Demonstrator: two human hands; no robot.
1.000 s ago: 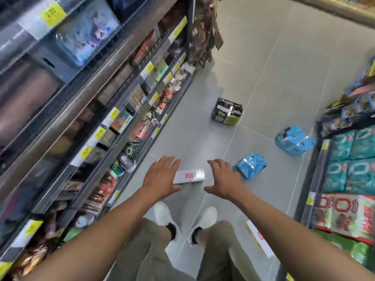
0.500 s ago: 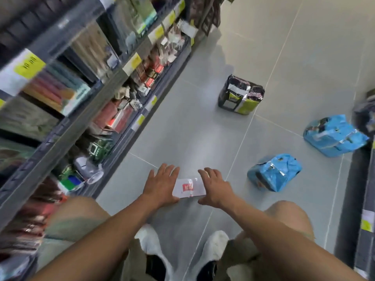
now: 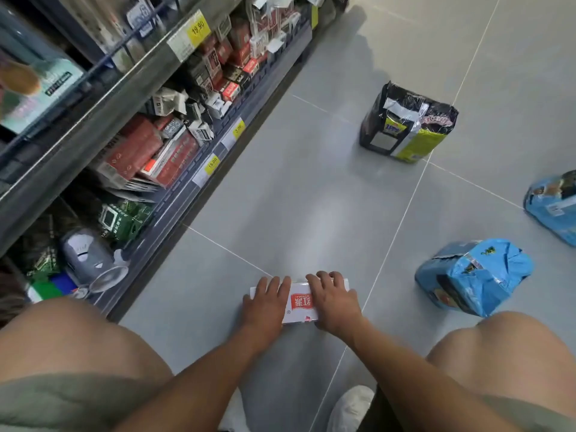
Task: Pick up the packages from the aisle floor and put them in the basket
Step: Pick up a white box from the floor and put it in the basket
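Note:
A flat white box with a red label (image 3: pixel 300 304) lies on the grey aisle floor just ahead of my knees. My left hand (image 3: pixel 265 305) covers its left end and my right hand (image 3: pixel 334 304) covers its right end, with the fingers of both curled over its far edge. A crumpled blue package (image 3: pixel 473 275) lies to the right of the box. At the right edge lies a second blue package (image 3: pixel 551 207). Farther up the aisle stands a black and green package (image 3: pixel 408 123). No basket is in view.
A low store shelf (image 3: pixel 199 179) with price tags, packed with red boxes and small goods, runs along the left. I am crouched, my bare knees (image 3: pixel 505 350) at either side and a white shoe (image 3: pixel 352 406) beneath. Grey floor tiles (image 3: pixel 296 198) stretch ahead.
I have sunk lower into a crouch, and the floor and packages look closer. Both hands went from hovering beside the white box to resting on its two ends.

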